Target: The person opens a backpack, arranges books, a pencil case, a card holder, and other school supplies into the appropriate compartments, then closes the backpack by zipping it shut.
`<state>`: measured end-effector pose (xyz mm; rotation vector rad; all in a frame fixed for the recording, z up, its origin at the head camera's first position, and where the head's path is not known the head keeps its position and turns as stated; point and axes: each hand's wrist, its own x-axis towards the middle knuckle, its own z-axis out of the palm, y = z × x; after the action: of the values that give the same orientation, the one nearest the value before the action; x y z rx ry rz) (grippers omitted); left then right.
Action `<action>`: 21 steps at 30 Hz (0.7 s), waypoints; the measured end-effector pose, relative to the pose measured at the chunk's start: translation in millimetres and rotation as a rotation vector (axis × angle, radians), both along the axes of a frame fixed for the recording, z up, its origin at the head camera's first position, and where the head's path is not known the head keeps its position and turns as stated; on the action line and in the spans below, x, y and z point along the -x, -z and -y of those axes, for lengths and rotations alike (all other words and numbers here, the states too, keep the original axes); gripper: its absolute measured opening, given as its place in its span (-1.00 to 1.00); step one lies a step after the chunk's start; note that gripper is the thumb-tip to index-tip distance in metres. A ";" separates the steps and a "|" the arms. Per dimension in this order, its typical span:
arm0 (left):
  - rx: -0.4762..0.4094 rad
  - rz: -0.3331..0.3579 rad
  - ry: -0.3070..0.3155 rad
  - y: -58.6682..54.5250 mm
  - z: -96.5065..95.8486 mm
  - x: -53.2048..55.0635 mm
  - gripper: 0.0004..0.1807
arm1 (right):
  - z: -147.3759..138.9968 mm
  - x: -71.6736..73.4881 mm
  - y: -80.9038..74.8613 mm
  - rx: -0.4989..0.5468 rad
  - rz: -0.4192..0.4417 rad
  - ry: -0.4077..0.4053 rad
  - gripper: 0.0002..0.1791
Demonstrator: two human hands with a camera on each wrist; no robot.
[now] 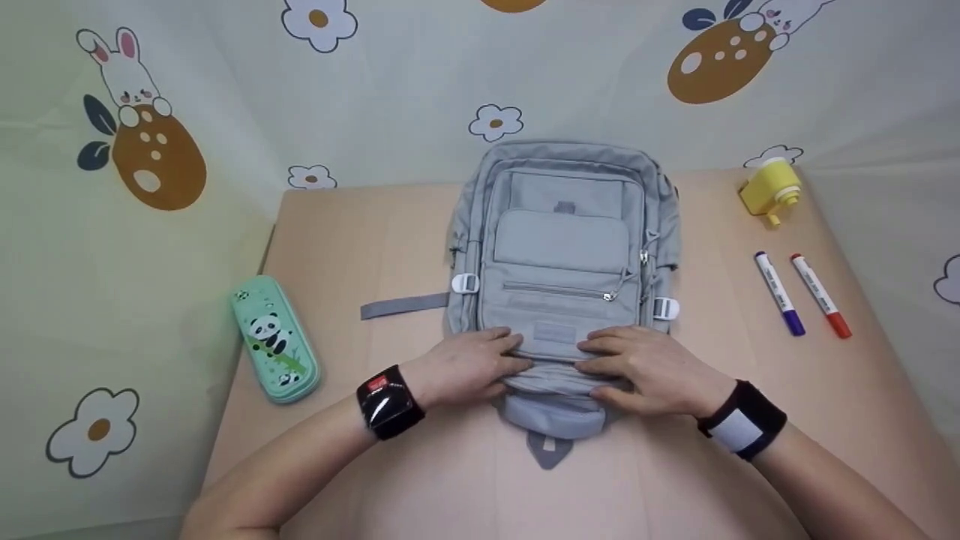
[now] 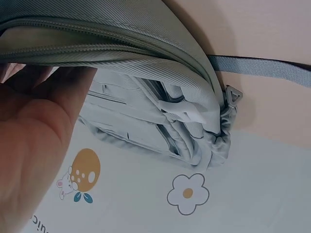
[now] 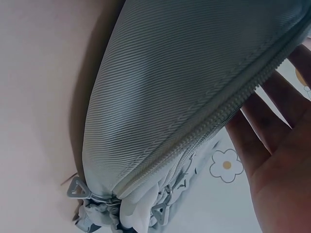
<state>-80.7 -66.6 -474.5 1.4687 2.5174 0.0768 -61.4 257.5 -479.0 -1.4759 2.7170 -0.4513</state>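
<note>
A grey backpack [image 1: 559,236] lies front up, its top handle loop pointing away from me at the near end hidden in folds. Along its near end the fabric is bunched, and the wrist views show a zipped opening [image 2: 73,41] parted there. My left hand [image 1: 469,367] rests on the left of this near end, fingers extended over the fabric by the zipper. Opposite it, my right hand [image 1: 649,367] touches the right side, its fingers nearly straight and spread along the zipper edge [image 3: 194,128]. The fingertips are partly hidden by the fabric in both wrist views.
On the left lies a green panda pencil case [image 1: 276,341]. A blue-capped marker [image 1: 778,292] and a red-capped marker [image 1: 820,295] lie on the right, with a yellow pencil sharpener with a crank [image 1: 772,187] behind them. A grey strap [image 1: 405,306] extends left from the backpack.
</note>
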 end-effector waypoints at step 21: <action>0.028 -0.155 0.049 5.7 -16.4 -9.7 -0.73 | 1.0 -2.6 -2.4 -0.089 0.018 -0.020 -0.65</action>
<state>-71.0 -50.3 -480.2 1.5811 2.5885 -0.0839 -58.8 256.5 -476.6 -1.4682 2.6685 -0.3358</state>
